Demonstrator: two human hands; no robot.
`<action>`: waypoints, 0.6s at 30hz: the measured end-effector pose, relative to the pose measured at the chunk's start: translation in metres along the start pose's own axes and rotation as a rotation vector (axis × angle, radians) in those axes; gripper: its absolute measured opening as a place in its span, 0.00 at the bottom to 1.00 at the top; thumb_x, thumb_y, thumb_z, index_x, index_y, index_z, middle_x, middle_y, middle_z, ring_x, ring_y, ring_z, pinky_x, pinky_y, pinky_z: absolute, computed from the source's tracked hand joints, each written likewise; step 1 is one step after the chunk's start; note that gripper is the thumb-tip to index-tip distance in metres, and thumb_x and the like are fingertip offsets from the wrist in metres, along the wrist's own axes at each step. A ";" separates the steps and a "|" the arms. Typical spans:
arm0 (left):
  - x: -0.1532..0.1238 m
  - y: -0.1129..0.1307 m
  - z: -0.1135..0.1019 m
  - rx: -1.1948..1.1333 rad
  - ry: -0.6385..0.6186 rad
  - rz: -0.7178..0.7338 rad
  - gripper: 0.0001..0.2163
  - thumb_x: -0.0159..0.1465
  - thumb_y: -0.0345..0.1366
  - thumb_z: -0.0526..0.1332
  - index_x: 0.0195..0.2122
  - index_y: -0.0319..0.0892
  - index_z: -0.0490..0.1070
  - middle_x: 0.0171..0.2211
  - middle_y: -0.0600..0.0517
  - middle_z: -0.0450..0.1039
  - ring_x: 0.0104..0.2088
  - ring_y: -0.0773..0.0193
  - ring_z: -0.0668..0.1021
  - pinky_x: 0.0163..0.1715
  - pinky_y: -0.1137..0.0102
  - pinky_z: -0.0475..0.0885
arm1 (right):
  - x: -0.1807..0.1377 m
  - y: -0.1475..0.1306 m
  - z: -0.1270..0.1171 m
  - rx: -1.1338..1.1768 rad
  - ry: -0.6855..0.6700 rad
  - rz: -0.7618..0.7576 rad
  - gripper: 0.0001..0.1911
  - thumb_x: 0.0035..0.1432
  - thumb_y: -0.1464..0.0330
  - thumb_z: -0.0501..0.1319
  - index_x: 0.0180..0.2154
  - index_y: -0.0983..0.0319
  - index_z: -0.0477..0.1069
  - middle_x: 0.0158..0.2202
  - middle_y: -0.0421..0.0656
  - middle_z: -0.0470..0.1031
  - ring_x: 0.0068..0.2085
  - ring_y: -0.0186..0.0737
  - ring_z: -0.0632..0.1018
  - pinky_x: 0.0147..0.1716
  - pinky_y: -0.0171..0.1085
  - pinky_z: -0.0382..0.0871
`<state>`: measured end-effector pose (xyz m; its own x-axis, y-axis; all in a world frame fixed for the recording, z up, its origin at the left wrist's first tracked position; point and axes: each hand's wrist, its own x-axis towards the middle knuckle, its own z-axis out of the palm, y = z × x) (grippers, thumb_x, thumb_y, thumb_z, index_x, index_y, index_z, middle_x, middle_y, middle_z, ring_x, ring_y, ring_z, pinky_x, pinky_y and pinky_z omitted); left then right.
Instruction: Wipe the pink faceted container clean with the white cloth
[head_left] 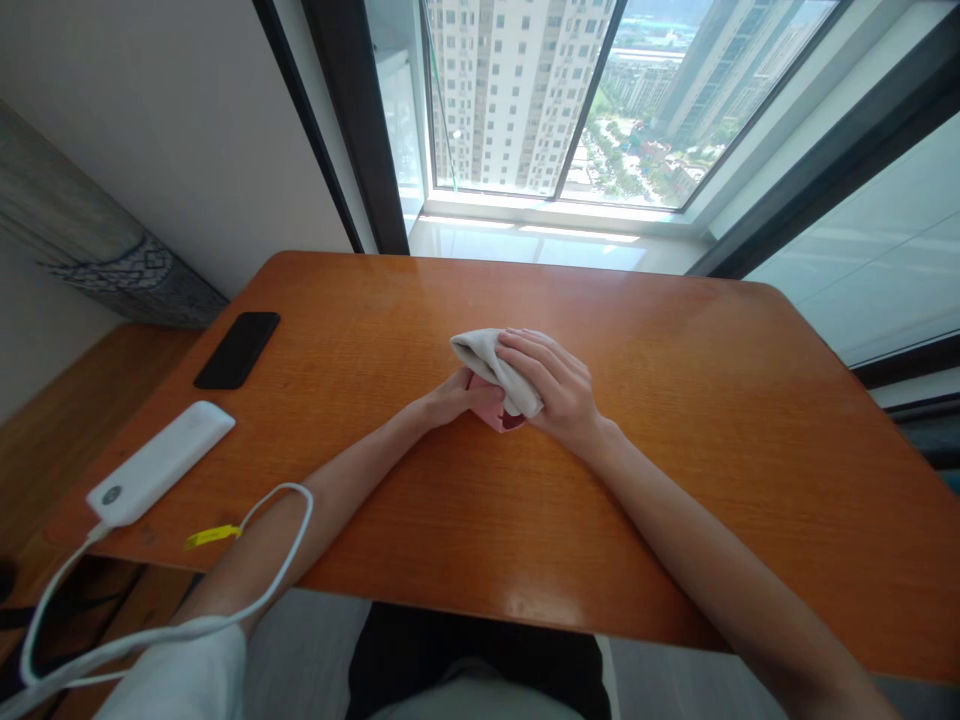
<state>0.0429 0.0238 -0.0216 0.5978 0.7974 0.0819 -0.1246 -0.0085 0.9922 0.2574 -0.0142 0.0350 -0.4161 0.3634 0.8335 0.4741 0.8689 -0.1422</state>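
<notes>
My right hand (555, 390) lies over a folded beige cloth (487, 362) in the middle of the orange wooden table (675, 480), its fingers curled on the cloth. Under the cloth sits a small pink object (496, 412), mostly hidden. My left hand (450, 400) rests on the table against the pink object's left side, its fingers closed on it. Both forearms reach in from the table's near edge.
A black phone (238, 349) lies flat at the table's far left. A white power bank (159, 462) sits nearer the left front edge, with a white cable (281, 560) looping over my left arm. Large windows stand behind the table.
</notes>
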 end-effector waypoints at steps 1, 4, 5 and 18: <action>0.000 -0.001 0.000 -0.004 0.018 0.001 0.36 0.55 0.62 0.79 0.54 0.40 0.77 0.51 0.44 0.81 0.52 0.48 0.80 0.56 0.56 0.79 | 0.004 -0.002 -0.002 0.009 -0.019 0.012 0.25 0.75 0.61 0.66 0.70 0.55 0.72 0.66 0.53 0.81 0.65 0.58 0.84 0.66 0.60 0.82; 0.002 -0.003 -0.001 -0.020 0.051 0.005 0.35 0.53 0.60 0.80 0.52 0.41 0.77 0.48 0.46 0.82 0.49 0.51 0.81 0.54 0.57 0.79 | 0.015 -0.007 -0.007 0.015 -0.123 0.089 0.21 0.75 0.64 0.66 0.65 0.55 0.73 0.67 0.53 0.80 0.67 0.58 0.82 0.67 0.59 0.81; 0.003 -0.004 -0.001 -0.026 0.042 0.003 0.34 0.52 0.59 0.81 0.51 0.41 0.78 0.47 0.47 0.82 0.48 0.52 0.82 0.53 0.58 0.79 | 0.018 -0.008 -0.008 0.020 -0.160 0.115 0.20 0.75 0.63 0.66 0.64 0.55 0.72 0.68 0.53 0.79 0.69 0.58 0.80 0.67 0.59 0.81; 0.003 0.015 -0.001 0.020 -0.044 -0.007 0.36 0.56 0.56 0.79 0.59 0.39 0.77 0.52 0.43 0.83 0.50 0.48 0.83 0.51 0.59 0.79 | -0.005 0.006 0.004 0.269 -0.018 0.381 0.24 0.76 0.61 0.61 0.70 0.55 0.71 0.66 0.50 0.82 0.64 0.53 0.85 0.64 0.53 0.83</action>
<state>0.0418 0.0268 -0.0067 0.6331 0.7701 0.0786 -0.1046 -0.0156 0.9944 0.2597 -0.0095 0.0277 -0.2661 0.6770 0.6862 0.3787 0.7281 -0.5714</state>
